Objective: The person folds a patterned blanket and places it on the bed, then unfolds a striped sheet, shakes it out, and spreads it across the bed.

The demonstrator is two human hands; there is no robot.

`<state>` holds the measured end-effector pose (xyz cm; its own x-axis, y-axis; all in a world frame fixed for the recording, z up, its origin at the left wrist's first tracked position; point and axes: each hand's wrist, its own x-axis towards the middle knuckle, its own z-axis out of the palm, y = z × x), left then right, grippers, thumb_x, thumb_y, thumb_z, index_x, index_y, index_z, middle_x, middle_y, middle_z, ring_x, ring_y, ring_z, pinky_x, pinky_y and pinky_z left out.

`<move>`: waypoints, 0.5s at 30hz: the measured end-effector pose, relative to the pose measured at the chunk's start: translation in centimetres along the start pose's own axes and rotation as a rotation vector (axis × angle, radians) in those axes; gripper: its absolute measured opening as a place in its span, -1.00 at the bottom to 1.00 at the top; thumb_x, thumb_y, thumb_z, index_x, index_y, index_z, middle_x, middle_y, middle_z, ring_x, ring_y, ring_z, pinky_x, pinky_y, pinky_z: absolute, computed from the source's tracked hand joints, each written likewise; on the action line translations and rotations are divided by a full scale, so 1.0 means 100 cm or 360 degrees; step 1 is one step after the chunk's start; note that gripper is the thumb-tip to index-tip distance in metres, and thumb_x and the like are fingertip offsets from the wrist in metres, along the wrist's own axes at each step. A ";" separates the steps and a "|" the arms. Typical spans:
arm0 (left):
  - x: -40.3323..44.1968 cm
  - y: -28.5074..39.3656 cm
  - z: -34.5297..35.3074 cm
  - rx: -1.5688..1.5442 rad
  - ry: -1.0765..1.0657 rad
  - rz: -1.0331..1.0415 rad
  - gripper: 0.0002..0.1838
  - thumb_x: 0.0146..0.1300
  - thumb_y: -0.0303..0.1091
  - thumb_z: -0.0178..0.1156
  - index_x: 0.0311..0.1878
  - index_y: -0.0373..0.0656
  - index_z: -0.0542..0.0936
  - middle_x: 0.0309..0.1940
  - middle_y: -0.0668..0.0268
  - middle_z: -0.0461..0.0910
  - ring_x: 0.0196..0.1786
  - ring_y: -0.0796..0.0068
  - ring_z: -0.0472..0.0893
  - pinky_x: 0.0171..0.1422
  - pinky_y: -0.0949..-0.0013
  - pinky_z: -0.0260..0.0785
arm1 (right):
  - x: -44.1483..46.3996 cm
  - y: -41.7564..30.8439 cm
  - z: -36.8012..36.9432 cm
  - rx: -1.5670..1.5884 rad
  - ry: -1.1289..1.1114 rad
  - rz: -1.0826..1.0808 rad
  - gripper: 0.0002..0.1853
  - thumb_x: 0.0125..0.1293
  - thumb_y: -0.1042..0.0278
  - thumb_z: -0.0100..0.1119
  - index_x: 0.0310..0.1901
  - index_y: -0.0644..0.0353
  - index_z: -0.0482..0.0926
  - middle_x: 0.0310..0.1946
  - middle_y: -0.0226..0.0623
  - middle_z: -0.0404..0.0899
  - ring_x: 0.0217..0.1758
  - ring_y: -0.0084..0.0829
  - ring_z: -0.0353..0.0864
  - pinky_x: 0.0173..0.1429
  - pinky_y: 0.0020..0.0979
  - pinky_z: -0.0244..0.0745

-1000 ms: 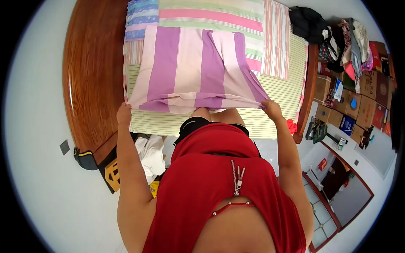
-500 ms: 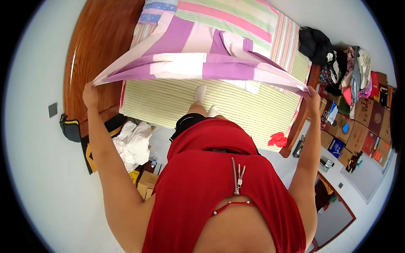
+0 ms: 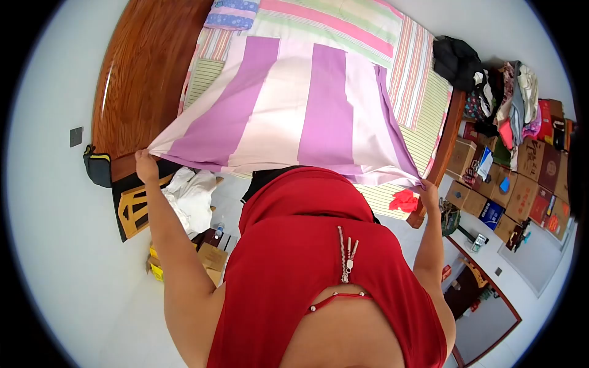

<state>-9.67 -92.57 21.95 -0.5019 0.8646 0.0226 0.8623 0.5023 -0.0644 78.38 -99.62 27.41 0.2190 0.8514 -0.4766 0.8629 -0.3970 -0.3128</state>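
Observation:
A purple-and-white striped sheet (image 3: 288, 104) is stretched wide between my two hands, its near edge drawn close to my waist. At its left corner, my left hand (image 3: 146, 165) is closed on the fabric, beside the wooden headboard (image 3: 147, 73). My right hand (image 3: 429, 195) grips the opposite corner near the wooden foot of the bed. The far part of the sheet lies over the bed, on a green striped mat (image 3: 388, 199) and against a folded pink, green and white striped cover (image 3: 331, 27). My legs are hidden under the sheet.
A blue patterned pillow (image 3: 232, 15) lies by the headboard. A small red cloth (image 3: 404, 201) rests on the mat's near corner. White fabric (image 3: 190, 199) and a yellow chair (image 3: 134, 211) are at the left. Cardboard boxes (image 3: 521, 199) and piled clothes (image 3: 515, 104) stand right.
Both hands have come down toward my body, pulling the sheet's near edge with them. The bunched sheet has opened out flatter and now covers my legs and much of the mat.

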 end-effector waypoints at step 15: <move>0.039 0.075 0.114 -0.0759 -0.0722 0.0058 -0.77 0.21 -0.38 0.00 -0.10 -0.20 0.53 -0.23 0.04 0.58 -0.14 0.07 0.57 -0.04 0.17 0.39 | 0.076 -0.095 0.054 -0.0285 -0.0130 -0.0315 -0.79 0.05 0.26 0.27 -0.31 0.15 0.58 -0.39 -0.11 0.58 -0.31 -0.07 0.55 -0.24 -0.19 0.42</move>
<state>-5.92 -85.56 10.18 -0.3603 0.8423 -0.4008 0.7619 0.5136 0.3945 69.40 -91.17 22.35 0.0072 0.8729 -0.4878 0.9535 -0.1529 -0.2597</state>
